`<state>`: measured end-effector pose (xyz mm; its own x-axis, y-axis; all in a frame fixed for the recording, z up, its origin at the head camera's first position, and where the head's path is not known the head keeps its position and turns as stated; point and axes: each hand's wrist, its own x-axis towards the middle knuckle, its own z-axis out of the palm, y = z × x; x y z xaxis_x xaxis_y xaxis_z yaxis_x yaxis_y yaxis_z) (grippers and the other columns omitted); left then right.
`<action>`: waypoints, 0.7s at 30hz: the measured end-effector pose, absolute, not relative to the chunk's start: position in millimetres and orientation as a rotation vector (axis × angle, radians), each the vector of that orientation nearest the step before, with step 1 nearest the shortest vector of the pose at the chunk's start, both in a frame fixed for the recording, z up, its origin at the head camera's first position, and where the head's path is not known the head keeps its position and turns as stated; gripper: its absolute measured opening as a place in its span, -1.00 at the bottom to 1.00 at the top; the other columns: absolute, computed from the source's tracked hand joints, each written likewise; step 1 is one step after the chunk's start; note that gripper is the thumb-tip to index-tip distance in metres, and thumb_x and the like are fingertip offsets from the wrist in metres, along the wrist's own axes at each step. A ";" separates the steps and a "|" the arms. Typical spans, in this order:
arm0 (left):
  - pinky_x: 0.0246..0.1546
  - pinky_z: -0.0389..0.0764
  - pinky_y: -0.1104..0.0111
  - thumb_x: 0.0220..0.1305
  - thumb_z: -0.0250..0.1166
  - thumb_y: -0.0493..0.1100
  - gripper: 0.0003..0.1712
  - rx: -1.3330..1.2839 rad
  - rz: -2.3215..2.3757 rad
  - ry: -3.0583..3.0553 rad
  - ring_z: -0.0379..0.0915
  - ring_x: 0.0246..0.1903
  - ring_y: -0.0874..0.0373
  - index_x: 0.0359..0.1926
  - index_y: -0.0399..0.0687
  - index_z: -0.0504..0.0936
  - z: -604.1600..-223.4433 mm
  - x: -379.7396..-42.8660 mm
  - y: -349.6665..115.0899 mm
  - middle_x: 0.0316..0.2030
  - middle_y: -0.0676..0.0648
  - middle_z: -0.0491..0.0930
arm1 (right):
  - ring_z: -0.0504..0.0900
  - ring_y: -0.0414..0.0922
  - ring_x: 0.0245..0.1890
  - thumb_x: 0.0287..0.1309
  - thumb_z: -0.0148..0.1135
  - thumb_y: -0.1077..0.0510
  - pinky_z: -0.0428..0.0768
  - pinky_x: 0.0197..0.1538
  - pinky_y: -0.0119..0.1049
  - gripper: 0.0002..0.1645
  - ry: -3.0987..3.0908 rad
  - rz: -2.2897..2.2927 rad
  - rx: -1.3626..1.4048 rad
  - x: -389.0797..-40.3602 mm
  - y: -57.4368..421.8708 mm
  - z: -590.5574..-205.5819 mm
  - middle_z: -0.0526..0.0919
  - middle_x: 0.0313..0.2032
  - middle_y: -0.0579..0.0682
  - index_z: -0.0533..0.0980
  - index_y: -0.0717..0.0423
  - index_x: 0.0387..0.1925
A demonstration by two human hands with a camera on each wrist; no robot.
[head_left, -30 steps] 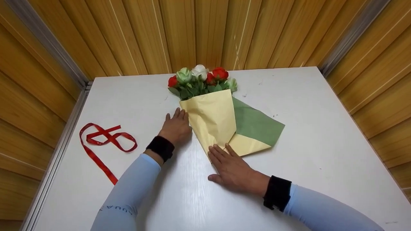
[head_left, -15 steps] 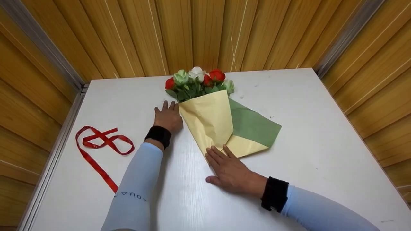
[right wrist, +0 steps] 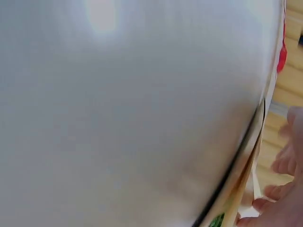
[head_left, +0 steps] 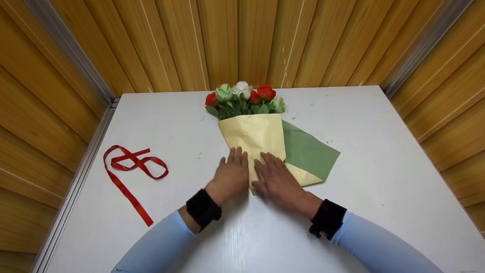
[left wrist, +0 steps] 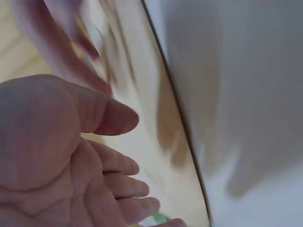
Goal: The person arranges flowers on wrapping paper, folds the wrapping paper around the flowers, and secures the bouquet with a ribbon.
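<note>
A bouquet of red, white and pale green roses [head_left: 242,91] lies on the white table, its stems hidden under wrapping paper [head_left: 254,132]. The paper is cream on one face and green on the other, folded over from the left; a green flap [head_left: 308,151] lies spread to the right. With fingers straight, my left hand [head_left: 232,175] lies along the paper's lower left edge. My right hand [head_left: 278,180] rests flat on the lower part of the wrap, fingers extended. In the left wrist view, the left thumb and fingers [left wrist: 125,158] hover over or touch the cream paper; contact is unclear.
A red ribbon [head_left: 129,193] lies loosely looped on the left of the white table [head_left: 379,227]. Wood-patterned panels [head_left: 250,41] rise behind the table and at both sides, with metal posts in the corners.
My left hand has come down from the paper's upper left edge to its lower part, beside the right hand. My right hand has slid slightly up the wrap. The head view has shifted a little.
</note>
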<state>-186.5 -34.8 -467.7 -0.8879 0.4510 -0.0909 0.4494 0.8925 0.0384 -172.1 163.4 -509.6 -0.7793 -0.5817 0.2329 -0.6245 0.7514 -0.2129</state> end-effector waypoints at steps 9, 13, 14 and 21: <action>0.35 0.51 -0.10 0.64 0.05 0.12 -0.23 0.814 -0.016 2.930 0.14 0.58 -0.24 0.62 -0.25 0.20 -495.4 -153.7 -20.3 0.59 -0.37 0.17 | 0.41 0.40 0.41 0.64 -0.03 0.06 0.45 0.36 0.30 -0.34 -2.933 0.549 0.856 -195.8 167.7 -511.8 0.28 0.47 0.51 0.25 0.47 0.49; 0.33 0.52 -0.13 0.66 0.04 0.09 -0.28 0.828 -0.025 2.929 0.15 0.57 -0.27 0.64 -0.15 0.20 -497.5 -152.0 -22.8 0.58 -0.38 0.17 | 0.48 0.41 0.31 0.63 0.02 0.02 0.53 0.21 0.36 -0.34 -2.945 0.476 0.826 -206.4 167.9 -511.6 0.38 0.42 0.45 0.28 0.40 0.50; 0.32 0.52 -0.13 0.65 0.05 0.08 -0.29 0.831 -0.016 2.934 0.16 0.57 -0.27 0.63 -0.14 0.21 -497.6 -151.4 -23.3 0.57 -0.39 0.18 | 0.48 0.42 0.31 0.63 0.02 0.00 0.53 0.20 0.37 -0.33 -2.952 0.457 0.811 -209.4 168.1 -511.2 0.38 0.42 0.45 0.28 0.37 0.51; 0.34 0.50 -0.14 0.66 0.04 0.07 -0.31 0.818 -0.002 2.958 0.15 0.57 -0.28 0.64 -0.09 0.22 -498.1 -146.6 -24.4 0.57 -0.39 0.19 | 0.21 0.34 0.56 0.62 -0.07 -0.26 0.21 0.49 0.41 -0.11 -3.158 0.348 0.672 -224.5 172.8 -510.0 0.18 0.58 0.36 0.08 0.23 0.65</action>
